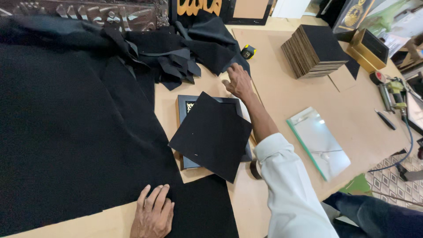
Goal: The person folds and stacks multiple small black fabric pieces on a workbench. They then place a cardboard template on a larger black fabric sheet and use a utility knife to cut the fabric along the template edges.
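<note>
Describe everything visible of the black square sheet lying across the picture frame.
The black square sheet is flat, matte and felt-like, with a few pale specks on it. It lies turned like a diamond on a black picture frame, covering most of it, its lower corner overhanging onto the brown table. The right hand reaches past its upper corner, the forearm crossing beside its right edge; whether they touch is unclear. The left hand rests apart on the large black cloth.

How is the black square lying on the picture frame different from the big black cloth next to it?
The black square is small with straight cut edges; the big black cloth covers most of the table's left side and bunches into folds at the top. The square rests tilted on the black frame, touched by neither hand; the cloth lies on the table, with the left hand pressing flat at its edge. Both are black and look soft.
</note>
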The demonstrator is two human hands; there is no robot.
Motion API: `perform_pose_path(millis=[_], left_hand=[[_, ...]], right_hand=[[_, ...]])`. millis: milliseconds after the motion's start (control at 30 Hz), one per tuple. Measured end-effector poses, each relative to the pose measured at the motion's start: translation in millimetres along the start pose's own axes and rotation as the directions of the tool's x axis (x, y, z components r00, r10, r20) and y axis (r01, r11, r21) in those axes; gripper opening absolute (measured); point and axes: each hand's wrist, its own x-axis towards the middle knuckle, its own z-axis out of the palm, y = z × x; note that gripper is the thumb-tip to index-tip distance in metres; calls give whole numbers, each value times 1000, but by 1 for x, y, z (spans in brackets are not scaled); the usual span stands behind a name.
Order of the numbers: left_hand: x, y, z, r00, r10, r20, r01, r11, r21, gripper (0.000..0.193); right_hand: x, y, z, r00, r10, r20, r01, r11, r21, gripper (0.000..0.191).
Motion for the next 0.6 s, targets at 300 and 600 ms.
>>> perform_pose_path(millis=[300,600], left_hand=[[-16,-18,29,1000,21,21,-21,1000,-17,21],[-3,3,-8,997,44,-66,-41,998,46,21]], right_hand=[[66,-22,50,995,-29,94,61,930,-363,30],[39,30,-10,977,24,-210,-15,999,44,21]])
